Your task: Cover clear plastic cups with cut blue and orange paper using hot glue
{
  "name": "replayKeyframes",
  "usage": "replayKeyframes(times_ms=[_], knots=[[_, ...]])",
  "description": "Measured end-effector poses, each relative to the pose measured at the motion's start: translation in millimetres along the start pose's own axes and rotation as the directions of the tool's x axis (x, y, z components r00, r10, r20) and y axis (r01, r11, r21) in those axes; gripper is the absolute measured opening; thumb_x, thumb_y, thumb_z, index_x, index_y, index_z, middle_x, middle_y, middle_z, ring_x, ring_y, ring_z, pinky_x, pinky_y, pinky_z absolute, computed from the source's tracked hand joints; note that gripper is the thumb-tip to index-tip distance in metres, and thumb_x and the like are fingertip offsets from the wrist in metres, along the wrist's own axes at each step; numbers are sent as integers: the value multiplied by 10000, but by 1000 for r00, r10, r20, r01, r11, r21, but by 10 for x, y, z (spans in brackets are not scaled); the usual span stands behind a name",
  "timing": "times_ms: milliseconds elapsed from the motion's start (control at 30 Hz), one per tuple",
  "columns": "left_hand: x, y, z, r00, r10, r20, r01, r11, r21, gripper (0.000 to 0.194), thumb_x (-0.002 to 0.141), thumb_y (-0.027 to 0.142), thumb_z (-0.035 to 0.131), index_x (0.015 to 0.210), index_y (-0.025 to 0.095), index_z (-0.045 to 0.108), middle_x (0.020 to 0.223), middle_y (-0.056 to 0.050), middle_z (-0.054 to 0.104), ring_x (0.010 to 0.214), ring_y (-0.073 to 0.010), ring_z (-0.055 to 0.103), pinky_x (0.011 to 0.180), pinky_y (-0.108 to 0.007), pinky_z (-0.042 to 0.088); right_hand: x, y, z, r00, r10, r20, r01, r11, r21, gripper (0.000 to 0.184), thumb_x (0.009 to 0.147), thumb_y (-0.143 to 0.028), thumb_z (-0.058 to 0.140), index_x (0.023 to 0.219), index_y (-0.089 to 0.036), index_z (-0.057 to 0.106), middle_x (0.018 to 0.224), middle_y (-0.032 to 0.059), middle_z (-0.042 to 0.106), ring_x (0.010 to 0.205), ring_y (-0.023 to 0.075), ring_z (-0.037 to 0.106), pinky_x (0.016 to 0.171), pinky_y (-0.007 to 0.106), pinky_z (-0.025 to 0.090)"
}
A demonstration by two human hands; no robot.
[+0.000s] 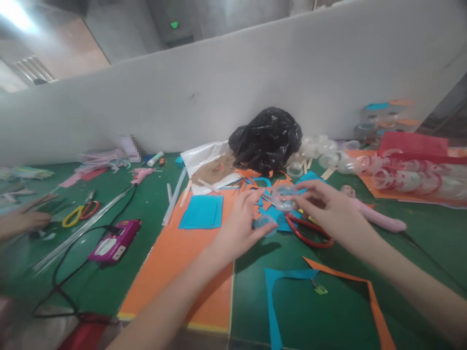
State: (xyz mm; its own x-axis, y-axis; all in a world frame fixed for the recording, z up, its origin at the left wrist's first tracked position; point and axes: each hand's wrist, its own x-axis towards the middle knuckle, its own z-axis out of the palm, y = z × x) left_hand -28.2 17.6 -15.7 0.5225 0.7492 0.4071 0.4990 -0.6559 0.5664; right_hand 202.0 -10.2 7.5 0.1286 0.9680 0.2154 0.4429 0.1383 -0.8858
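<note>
My left hand (242, 226) is closed in a pinch on a small clear round plastic piece (263, 224) just above the green table (153, 204). My right hand (328, 206) is curled round a second clear plastic cup (284, 197), held a little higher and to the right of the first. Both hands hover over blue and orange paper scraps (272, 187). Red-handled scissors (310, 233) lie under my right hand. A blue paper square (202, 212) rests on a large orange sheet (182, 253) to the left.
A black plastic bag (266, 138) sits at the back by the white wall. Clear cups (324, 153) and a pink glue gun (379, 218) lie right. A magenta glue gun (115, 243) with black cable, yellow scissors (78, 214) and another person's hand (22, 218) are left.
</note>
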Motion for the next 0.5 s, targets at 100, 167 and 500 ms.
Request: replayKeyframes(times_ms=[100, 167, 500], knots=[[3, 42, 16, 999, 39, 9, -39, 997, 62, 763, 917, 508, 698, 1538, 309, 301, 1502, -127, 491, 1443, -310, 447, 1168, -503, 423, -66, 33, 150, 993, 3, 119, -15, 995, 95, 331, 850, -542, 641, 1017, -256, 647, 741, 7, 730, 651, 196, 671, 616, 329, 535], [8, 82, 15, 999, 43, 14, -44, 996, 74, 727, 922, 500, 695, 1524, 315, 331, 1469, -116, 522, 1418, -302, 474, 1160, -501, 432, -94, 35, 214, 981, 3, 195, -28, 992, 127, 326, 849, -526, 633, 1030, -255, 646, 709, -9, 710, 627, 189, 660, 581, 315, 522], [-4, 59, -72, 989, -108, -97, 99, 991, -92, 580, 904, 475, 719, 1411, 296, 501, 1326, -96, 580, 1236, -267, 589, 1056, -443, 529, -67, 145, -362, 980, -173, -98, 56, 715, -697, 410, 932, -383, 390, 1232, -249, 635, 1015, 126, 771, 876, 322, 721, 702, 405, 513]])
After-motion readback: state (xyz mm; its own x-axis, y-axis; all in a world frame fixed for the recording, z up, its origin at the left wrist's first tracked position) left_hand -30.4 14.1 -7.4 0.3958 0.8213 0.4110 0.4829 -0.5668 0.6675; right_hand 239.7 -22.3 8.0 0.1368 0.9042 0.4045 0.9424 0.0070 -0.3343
